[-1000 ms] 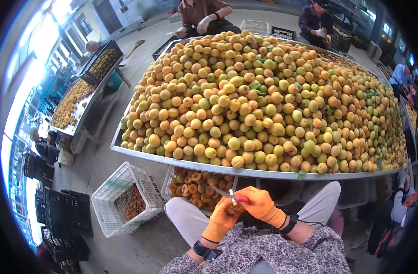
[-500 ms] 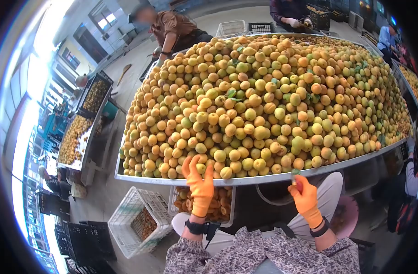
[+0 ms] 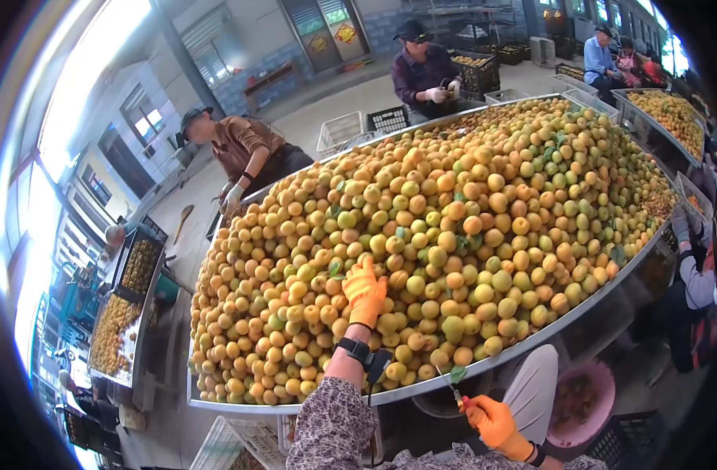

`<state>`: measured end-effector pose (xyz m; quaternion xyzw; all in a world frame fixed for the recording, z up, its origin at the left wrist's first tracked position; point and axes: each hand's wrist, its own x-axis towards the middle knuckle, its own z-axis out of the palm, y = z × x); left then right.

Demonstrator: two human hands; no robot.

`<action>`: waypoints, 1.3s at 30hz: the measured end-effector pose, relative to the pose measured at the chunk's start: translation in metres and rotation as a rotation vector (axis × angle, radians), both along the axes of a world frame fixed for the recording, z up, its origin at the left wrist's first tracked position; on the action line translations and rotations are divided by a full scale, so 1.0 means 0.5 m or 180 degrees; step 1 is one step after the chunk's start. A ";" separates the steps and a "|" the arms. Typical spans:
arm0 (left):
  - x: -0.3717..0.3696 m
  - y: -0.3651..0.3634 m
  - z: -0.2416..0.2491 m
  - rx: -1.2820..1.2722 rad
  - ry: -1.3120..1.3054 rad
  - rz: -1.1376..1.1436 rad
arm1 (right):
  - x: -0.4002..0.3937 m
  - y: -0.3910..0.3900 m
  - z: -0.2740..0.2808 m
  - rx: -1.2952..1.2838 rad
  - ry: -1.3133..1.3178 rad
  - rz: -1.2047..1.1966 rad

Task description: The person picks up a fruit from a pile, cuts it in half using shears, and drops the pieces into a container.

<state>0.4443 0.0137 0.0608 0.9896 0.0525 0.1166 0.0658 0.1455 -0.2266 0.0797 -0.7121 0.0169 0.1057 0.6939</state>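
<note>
My left hand [image 3: 364,291], in an orange glove, reaches into the big heap of apricots [image 3: 452,235]. Its fingers are apart and their tips touch the fruit; no apricot is clearly in its grasp. Near the table's front rim, my right hand [image 3: 499,427], also orange-gloved, is closed around the red handle of a small knife [image 3: 449,379]. The thin blade points up and left towards the rim. A green leaf [image 3: 457,374] shows beside the blade, perhaps stuck to it.
The metal table rim [image 3: 421,388] runs in front of me. Below stand a white crate [image 3: 225,442] and a pink basin [image 3: 597,392]. Across the heap are a person in brown [image 3: 245,149] and a person in dark clothes [image 3: 421,74]. More fruit tables stand left and right.
My left hand has moved from the heap's near edge farther into the fruit. My right hand still holds the knife, whose blade now shows. The view has tilted up.
</note>
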 end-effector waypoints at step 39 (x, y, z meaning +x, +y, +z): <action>-0.618 0.035 0.096 -0.2407 -0.0392 -0.1187 | -0.011 0.169 0.018 -0.0161 -0.0988 0.1371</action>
